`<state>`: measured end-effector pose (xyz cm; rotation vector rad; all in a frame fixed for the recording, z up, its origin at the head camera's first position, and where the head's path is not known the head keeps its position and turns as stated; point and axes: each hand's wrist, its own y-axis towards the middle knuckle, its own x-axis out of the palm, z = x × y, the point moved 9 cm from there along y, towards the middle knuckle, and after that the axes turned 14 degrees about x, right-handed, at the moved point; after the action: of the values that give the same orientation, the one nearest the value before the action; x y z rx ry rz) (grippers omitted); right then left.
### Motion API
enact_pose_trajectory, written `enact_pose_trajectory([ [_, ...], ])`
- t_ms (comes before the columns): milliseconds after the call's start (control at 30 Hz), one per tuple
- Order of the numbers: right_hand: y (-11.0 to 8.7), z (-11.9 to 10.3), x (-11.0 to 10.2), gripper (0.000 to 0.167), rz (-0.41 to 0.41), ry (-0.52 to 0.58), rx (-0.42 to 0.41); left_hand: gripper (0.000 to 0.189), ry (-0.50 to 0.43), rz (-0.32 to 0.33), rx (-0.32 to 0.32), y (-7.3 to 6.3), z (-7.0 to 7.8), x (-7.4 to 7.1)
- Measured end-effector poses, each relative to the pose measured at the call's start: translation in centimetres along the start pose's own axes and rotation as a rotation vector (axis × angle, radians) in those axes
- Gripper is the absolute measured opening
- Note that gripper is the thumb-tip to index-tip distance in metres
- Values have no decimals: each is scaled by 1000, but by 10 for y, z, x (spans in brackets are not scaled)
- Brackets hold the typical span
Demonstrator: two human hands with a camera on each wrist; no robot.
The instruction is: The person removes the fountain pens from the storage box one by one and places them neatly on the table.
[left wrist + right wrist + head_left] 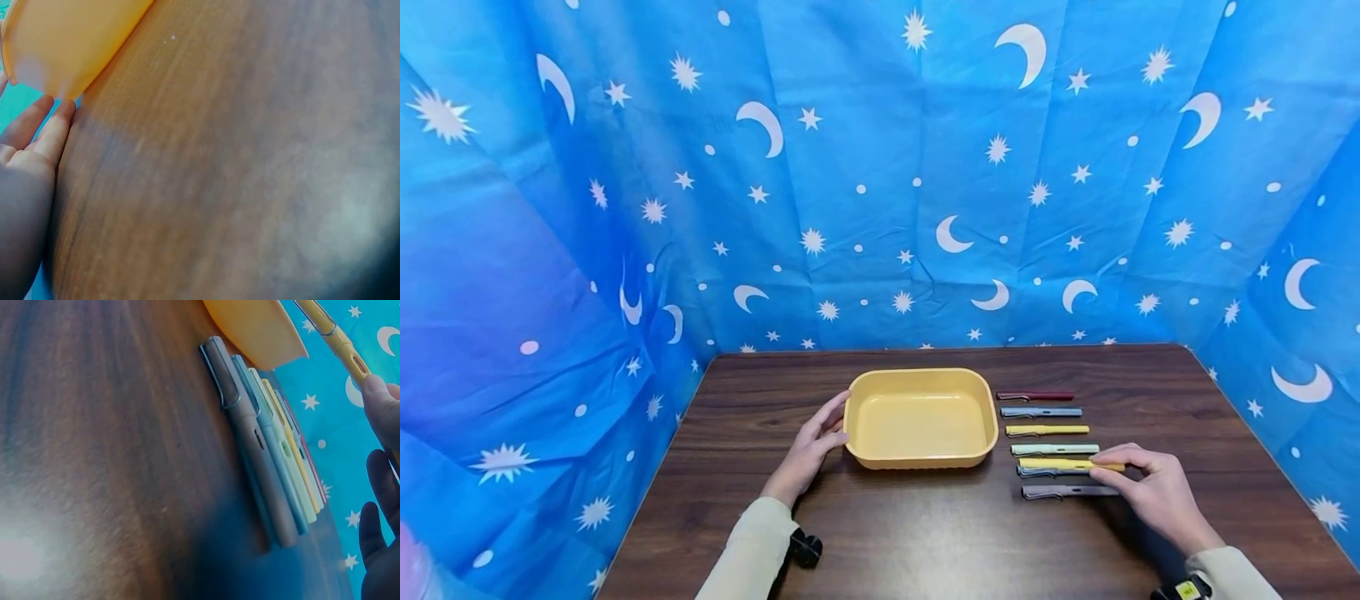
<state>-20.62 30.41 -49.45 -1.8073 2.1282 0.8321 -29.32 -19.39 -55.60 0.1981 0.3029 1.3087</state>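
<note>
My right hand (1157, 492) pinches a yellow pen (1056, 463) near its right end. In the right wrist view that pen (340, 350) is lifted above the others. In the head view it overlaps a blue pen (1037, 473) lying on the table. A grey pen (1067, 492) lies nearest me; beyond are a mint green pen (1056, 450), another yellow pen (1048, 431), a blue-grey pen (1045, 412) and a dark red pen (1037, 396). With extended fingers, my left hand (808, 454) touches the left side of a yellow tray (921, 461).
The tray stands left of the row of pens on a dark wood-grain table (917, 533). Behind and at both sides hangs a blue cloth (880, 208) with white moons and stars. Black straps with devices (805, 548) sit on both wrists.
</note>
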Motion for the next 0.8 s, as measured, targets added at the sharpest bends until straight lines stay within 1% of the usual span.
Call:
enact_pose_trajectory([
  [300,-11,10,0,24,-3,-18,14,68,0,-15,31,1,1,0],
  [667,-24,12,2,28,-31,-13,-12,69,-7,-14,41,2,1,0],
  [800,-29,10,4,32,-39,-5,-46,70,-14,-23,49,2,0,0],
])
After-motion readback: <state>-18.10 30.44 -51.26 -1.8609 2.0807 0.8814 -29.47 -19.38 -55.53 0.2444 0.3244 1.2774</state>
